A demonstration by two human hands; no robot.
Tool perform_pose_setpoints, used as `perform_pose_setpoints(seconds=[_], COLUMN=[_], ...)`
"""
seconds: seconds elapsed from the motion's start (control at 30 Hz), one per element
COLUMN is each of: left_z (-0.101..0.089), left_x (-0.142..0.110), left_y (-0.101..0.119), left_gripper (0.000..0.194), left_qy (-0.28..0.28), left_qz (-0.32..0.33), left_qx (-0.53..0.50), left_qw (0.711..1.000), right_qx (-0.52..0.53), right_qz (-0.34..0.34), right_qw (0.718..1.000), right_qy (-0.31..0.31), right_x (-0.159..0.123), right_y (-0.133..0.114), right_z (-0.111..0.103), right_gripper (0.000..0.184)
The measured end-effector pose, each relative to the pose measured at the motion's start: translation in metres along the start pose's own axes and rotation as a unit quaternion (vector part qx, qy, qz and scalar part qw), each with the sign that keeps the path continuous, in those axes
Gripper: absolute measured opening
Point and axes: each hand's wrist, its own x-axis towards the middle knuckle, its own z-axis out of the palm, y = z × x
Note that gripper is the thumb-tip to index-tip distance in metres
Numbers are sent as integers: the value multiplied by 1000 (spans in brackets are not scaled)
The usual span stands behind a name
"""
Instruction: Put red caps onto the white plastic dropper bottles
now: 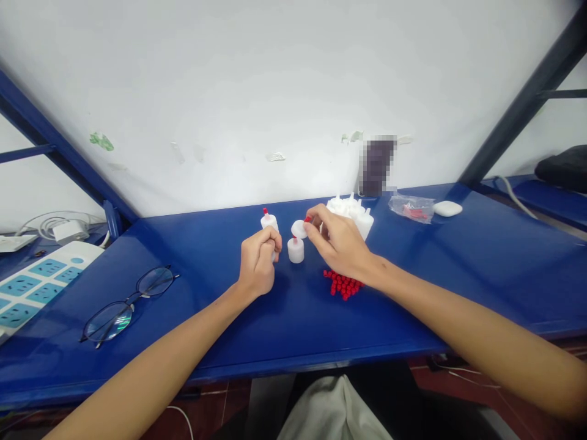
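Observation:
My right hand (339, 238) is closed, thumb and fingertips pinching the red tip of a tilted, round white piece (299, 229) that looks like a small bottle seen end-on. Just below it, a white dropper bottle (296, 251) with a red cap stands upright on the blue table. My left hand (260, 260) is curled closed, and a bit of white shows at its fingers; what it holds is mostly hidden. Behind its knuckles stands another white bottle (269, 220) with a red cap. Several uncapped white bottles (364, 223) cluster behind my right hand, partly covered by it.
Loose red caps (345, 285) lie in a pile under my right wrist. Eyeglasses (132, 299) and a power strip (43, 284) are at the left. Towards the back right are a clear plastic bag (411, 209), a white rounded object (447, 209) and a pixelated dark object (376, 165).

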Motion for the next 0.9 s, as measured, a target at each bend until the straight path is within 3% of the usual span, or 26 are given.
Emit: perform_pose_setpoints(seconds=[0.17, 0.33, 0.43, 0.5, 0.73, 0.83, 0.9], left_z=[0, 1, 0, 0, -3, -3, -2], left_x=[-1, -3, -6, -7, -4, -6, -8], left_y=[7, 8, 7, 6, 9, 8, 9], left_gripper=[19, 14, 18, 19, 23, 21, 22], left_qy=[-85, -138, -188, -214, -311, -294, -242], left_qz=[51, 130, 159, 168, 132, 132, 153], left_qx=[51, 104, 117, 132, 115, 116, 123], left_qw=[994, 976, 962, 953, 934, 940, 950], right_qx=[-35, -37, -78, -115, -186, -189, -173], right_qz=[7, -12, -72, -82, -72, -76, -75], right_qw=[997, 994, 965, 943, 904, 901, 911], right_qy=[-62, -98, -240, -302, -378, -383, -367], right_x=[1, 3, 5, 4, 0, -1, 0], right_y=[1, 2, 4, 6, 6, 5, 6], right_z=[7, -11, -28, -35, -34, -31, -29], right_gripper=[21, 18, 14, 16, 20, 18, 17])
